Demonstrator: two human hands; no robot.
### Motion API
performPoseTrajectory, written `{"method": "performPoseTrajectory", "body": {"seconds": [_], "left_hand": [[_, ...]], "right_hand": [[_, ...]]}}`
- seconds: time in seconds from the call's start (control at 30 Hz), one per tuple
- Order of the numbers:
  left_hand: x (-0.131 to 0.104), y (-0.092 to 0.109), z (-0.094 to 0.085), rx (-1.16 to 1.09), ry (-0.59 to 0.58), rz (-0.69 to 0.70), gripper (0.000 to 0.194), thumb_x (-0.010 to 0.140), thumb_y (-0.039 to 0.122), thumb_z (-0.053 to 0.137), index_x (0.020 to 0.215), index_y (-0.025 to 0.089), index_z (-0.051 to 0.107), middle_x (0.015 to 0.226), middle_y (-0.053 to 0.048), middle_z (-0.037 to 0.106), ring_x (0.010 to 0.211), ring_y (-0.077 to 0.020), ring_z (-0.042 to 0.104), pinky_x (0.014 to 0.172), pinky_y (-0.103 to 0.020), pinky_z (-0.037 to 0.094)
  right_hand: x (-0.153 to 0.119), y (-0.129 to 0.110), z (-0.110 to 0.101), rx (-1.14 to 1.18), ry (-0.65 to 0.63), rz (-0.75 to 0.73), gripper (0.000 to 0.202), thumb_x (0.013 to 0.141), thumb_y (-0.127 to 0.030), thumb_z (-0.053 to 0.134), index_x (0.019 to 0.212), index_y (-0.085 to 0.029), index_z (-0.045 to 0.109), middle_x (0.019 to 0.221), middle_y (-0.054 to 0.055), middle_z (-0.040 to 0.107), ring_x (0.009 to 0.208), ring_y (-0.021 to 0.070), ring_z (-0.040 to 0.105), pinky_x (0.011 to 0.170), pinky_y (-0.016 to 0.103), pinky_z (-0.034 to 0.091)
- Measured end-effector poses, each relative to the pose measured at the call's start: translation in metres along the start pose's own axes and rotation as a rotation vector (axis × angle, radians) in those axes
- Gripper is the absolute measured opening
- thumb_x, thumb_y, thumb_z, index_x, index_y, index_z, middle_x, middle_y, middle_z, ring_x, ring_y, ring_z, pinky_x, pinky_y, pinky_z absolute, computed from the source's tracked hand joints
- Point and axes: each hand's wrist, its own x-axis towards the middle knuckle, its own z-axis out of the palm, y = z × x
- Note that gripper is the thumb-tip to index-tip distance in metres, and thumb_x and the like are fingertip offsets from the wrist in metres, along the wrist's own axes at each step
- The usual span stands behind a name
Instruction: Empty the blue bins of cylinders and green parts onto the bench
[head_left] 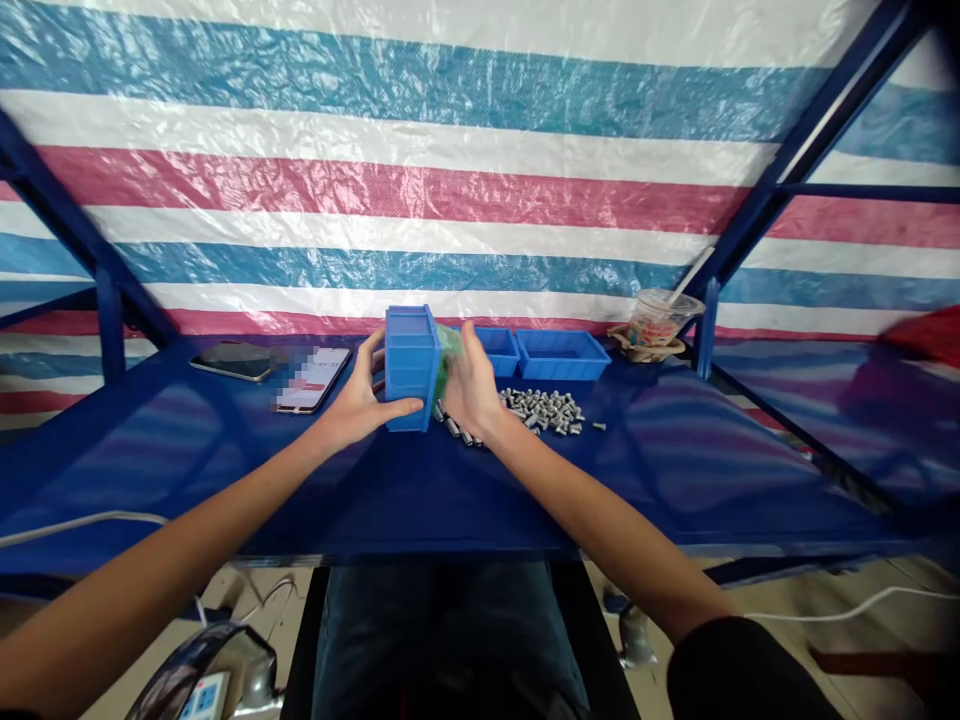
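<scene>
My left hand is wrapped round a blue plastic bin, thumb on the near side. The bin is tipped on its side above the table, its opening facing right. At that opening is my right hand, palm toward the bin and thumb up; its fingers are blurred and partly hidden. Something green shows between the palm and the bin, too smeared to name. Small cylindrical metal parts lie below the right hand. A pile of small metal screw-like pieces spreads to its right.
Two more blue bins, a partly hidden one and a wider one, stand behind the pile. Two phones lie at left. A plastic cup stands at back right near the blue frame. A cable crosses the table's left.
</scene>
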Motion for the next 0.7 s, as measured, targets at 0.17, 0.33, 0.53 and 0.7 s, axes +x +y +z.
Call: {"method": "performPoseTrajectory", "body": {"seconds": [0.17, 0.33, 0.53, 0.7], "left_hand": [[0.018, 0.002, -0.008, 0.336, -0.214, 0.117, 0.098, 0.066, 0.043, 0.074, 0.145, 0.026, 0.018, 0.149, -0.011, 0.027, 0.133, -0.0337, 0.032, 0.105, -0.047, 0.035], [0.034, 0.008, -0.006, 0.547, -0.337, 0.132, 0.096, 0.066, 0.049, 0.072, 0.145, 0.028, 0.021, 0.146, -0.01, 0.033, 0.13, -0.0341, 0.035, 0.106, -0.047, 0.032], [0.046, 0.002, -0.005, 0.502, -0.337, 0.06, 0.086, 0.063, 0.048, 0.074, 0.139, 0.032, 0.036, 0.141, -0.007, 0.042, 0.125, -0.0342, 0.042, 0.102, -0.049, 0.036], [0.041, -0.005, -0.009, 0.252, -0.217, -0.024, 0.073, 0.064, 0.041, 0.075, 0.131, 0.03, 0.048, 0.138, -0.005, 0.047, 0.123, -0.0316, 0.046, 0.101, -0.046, 0.038]], "right_hand": [[-0.001, 0.011, -0.018, 0.456, 0.238, 0.267, 0.054, 0.084, -0.063, 0.035, 0.115, -0.022, 0.049, 0.098, 0.008, 0.062, 0.095, 0.0249, 0.057, 0.08, 0.042, 0.047], [-0.008, 0.038, -0.03, 0.331, 0.569, 0.199, 0.038, 0.082, -0.047, 0.047, 0.112, -0.025, 0.042, 0.102, 0.003, 0.057, 0.093, 0.0178, 0.056, 0.085, 0.037, 0.045], [-0.017, 0.035, -0.039, -0.102, 0.512, 0.099, 0.029, 0.088, -0.043, 0.038, 0.097, -0.02, 0.053, 0.102, 0.005, 0.059, 0.102, 0.0196, 0.053, 0.096, 0.038, 0.036], [-0.023, 0.031, -0.033, -0.194, 0.427, 0.145, 0.051, 0.09, -0.056, 0.026, 0.119, -0.02, 0.047, 0.116, 0.01, 0.058, 0.107, 0.0224, 0.054, 0.094, 0.039, 0.039]]}}
